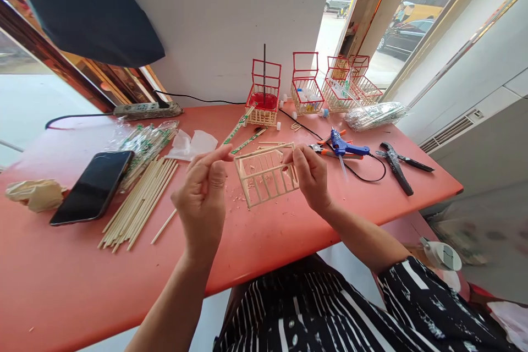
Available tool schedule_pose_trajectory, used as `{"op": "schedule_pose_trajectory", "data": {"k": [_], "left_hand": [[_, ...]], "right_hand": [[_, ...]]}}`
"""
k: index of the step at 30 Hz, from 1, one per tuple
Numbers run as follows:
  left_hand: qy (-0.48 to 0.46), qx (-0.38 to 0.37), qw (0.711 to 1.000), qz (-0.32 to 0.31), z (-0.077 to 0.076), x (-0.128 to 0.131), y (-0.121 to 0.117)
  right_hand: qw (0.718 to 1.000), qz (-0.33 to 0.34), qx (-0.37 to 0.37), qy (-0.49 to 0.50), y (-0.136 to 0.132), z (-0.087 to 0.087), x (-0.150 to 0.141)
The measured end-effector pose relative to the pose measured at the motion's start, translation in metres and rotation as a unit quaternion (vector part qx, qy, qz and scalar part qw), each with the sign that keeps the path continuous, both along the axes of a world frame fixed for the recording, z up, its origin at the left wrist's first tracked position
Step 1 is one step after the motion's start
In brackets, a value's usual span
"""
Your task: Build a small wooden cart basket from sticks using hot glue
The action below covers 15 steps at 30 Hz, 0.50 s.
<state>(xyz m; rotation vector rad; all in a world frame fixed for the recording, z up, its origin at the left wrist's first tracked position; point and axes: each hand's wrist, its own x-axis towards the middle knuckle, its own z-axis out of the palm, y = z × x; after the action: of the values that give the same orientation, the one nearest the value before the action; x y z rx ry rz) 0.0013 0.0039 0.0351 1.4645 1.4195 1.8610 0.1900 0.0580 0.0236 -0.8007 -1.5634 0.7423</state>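
So, a pale wooden frame (264, 172) is held up between the two hands, just above the table (165, 286). Its right end is pinched by the right hand (313, 179). The left hand (202, 192) is curled, fingertips brought up to the corner on its side, but whether that corner is really gripped or just touched can't be told.

Progress-wise, it looks like a part-built piece, tbh. Long rails are joined at the corners and a row of thin slats has been set between them, fairly evenly. No red trim, tall handle or wheels can be seen on it, though, and all of those can be spotted on the red-edged cart (264, 116) beyond the hands. Judging by that one, quite a bit would be left if the same look were wanted. More red-trimmed baskets (307, 96) are lined up past the right hand.

Plenty of sticks (140, 203) are left unused out to the left of the left hand, with a loose stick (164, 226) lying nearer to it. The blue glue gun (348, 147) is parked beyond the right hand, with the black-handled pliers (398, 170) farther right. Wood crumbs are scattered under the frame.
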Motion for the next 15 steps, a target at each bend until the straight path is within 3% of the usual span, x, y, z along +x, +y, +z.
{"op": "schedule_pose_trajectory", "data": {"k": [3,9,15], "left_hand": [[0.038,0.004,0.999,0.033,0.0000,0.0038,-0.0035],[-0.019,-0.042,0.998,0.032,-0.0009,0.0090,-0.0019],[-0.009,-0.049,0.998,0.032,0.0024,0.0076,-0.0023]], "right_hand": [[1.000,-0.004,-0.001,-0.001,0.0000,-0.0004,-0.0004],[1.000,-0.005,-0.001,-0.007,-0.0010,-0.0022,-0.0030],[1.000,0.007,-0.005,-0.007,-0.0012,-0.0042,-0.0045]]}}
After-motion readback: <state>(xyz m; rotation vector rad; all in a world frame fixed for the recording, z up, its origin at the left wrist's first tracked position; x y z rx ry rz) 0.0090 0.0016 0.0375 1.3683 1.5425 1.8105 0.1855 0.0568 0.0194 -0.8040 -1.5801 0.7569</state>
